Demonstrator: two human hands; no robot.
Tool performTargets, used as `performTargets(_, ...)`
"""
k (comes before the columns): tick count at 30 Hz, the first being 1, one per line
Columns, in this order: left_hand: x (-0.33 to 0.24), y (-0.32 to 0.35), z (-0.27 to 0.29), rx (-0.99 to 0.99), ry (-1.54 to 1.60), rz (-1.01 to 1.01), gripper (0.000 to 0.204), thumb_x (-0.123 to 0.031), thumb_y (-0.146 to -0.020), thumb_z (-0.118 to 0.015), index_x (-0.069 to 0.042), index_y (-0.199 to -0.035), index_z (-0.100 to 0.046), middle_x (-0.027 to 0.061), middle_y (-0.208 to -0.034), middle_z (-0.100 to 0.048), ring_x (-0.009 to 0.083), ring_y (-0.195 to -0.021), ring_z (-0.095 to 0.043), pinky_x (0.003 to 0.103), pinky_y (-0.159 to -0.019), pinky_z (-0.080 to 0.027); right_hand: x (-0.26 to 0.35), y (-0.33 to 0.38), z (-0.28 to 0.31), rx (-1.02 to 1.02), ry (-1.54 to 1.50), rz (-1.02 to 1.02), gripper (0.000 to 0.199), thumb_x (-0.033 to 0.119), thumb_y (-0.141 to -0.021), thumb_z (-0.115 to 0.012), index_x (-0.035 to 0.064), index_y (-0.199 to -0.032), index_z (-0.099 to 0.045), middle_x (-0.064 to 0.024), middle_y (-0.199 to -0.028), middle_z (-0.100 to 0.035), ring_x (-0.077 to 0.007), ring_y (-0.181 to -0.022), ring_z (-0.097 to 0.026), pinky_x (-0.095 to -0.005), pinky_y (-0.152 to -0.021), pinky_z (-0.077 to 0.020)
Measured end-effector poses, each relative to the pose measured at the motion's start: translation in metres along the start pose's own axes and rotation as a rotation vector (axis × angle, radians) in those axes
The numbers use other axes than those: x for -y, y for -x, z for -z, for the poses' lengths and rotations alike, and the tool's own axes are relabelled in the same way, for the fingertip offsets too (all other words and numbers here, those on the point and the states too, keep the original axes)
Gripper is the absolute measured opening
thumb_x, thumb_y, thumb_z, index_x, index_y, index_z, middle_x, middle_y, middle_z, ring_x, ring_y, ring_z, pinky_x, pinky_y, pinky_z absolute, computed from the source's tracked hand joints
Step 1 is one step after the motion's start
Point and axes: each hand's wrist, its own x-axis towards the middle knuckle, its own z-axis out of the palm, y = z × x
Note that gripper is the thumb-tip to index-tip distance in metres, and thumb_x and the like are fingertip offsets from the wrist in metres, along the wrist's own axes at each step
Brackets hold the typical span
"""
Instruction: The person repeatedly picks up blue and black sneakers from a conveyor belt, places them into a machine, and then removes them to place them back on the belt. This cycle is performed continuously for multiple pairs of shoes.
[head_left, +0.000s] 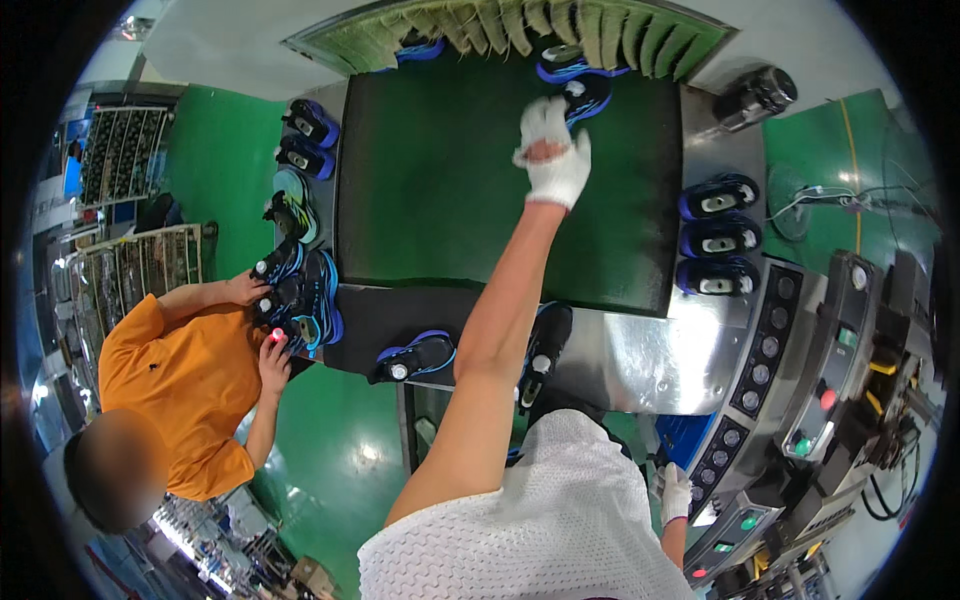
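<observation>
My left hand (555, 160), in a white glove with a bare patch showing, reaches far over the dark green conveyor belt (430, 180). Its fingers are apart and slightly smeared. Just beyond them lies a black and blue shoe (590, 98); whether they touch it I cannot tell. Another such shoe (570, 70) sits behind it under the fringed curtain (600, 35). Low on the right, my gloved right hand (675, 495) rests beside the control panel (718, 460), fingers loosely extended, with nothing visible in it. A black shoe (545, 350) lies below my left forearm on the metal ledge.
Three shoes (720, 238) line the right ledge, near a dark cylinder (757, 98). More shoes (305, 140) stand along the left side. One shoe (420, 355) sits on the near black mat. At left a co-worker in orange (190, 380) handles shoes, holding a red-lit item (278, 336).
</observation>
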Motion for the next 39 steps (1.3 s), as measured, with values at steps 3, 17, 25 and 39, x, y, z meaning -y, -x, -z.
performTargets(3,0.039,-0.047,-0.023,0.125,-0.090,0.061,0.066,-0.036,-0.078,-0.081,-0.008,-0.132,-0.055,0.0191,-0.130,-0.060,0.0404,-0.121,-0.057,0.053,-0.100,-0.047,0.049,0.000,-0.011,0.001,0.092,0.036,0.039,0.037,-0.105,-0.058,0.0012,-0.118,-0.063,-0.0050,-0.093,-0.067,-0.0145,-0.075,-0.065,-0.0293,-0.061,-0.0534)
performTargets(17,0.035,0.078,0.085,0.250,0.003,-0.008,0.058,-0.037,-0.092,-0.068,-0.016,-0.144,-0.050,0.0090,-0.149,-0.051,0.0283,-0.142,-0.046,0.052,-0.103,-0.041,0.160,-0.020,-0.043,0.194,0.139,0.343,0.061,0.037,-0.101,-0.065,-0.0010,-0.146,-0.049,-0.0155,-0.128,-0.067,-0.0260,-0.110,-0.068,-0.0394,-0.091,-0.0577)
performTargets(25,0.117,0.257,0.340,0.197,-0.374,0.250,0.053,-0.022,-0.082,-0.079,-0.002,-0.128,-0.063,0.0198,-0.131,-0.062,0.0390,-0.123,-0.057,0.048,-0.106,-0.046,0.089,-0.052,-0.015,0.235,0.253,0.354,0.051,0.034,-0.099,-0.068,0.0033,-0.138,-0.057,-0.0057,-0.101,-0.070,-0.0151,-0.085,-0.068,-0.0306,-0.068,-0.0570)
performTargets(39,0.061,0.326,0.368,-0.071,-0.044,0.675,0.048,-0.031,-0.088,-0.079,-0.002,-0.123,-0.064,0.0125,-0.107,-0.070,0.0236,-0.092,-0.069,0.039,-0.079,-0.056,0.121,0.031,-0.062,0.438,0.355,0.851,0.053,0.017,-0.099,-0.067,-0.0047,-0.144,-0.049,-0.0213,-0.143,-0.059,-0.0288,-0.133,-0.057,-0.0372,-0.110,-0.0465)
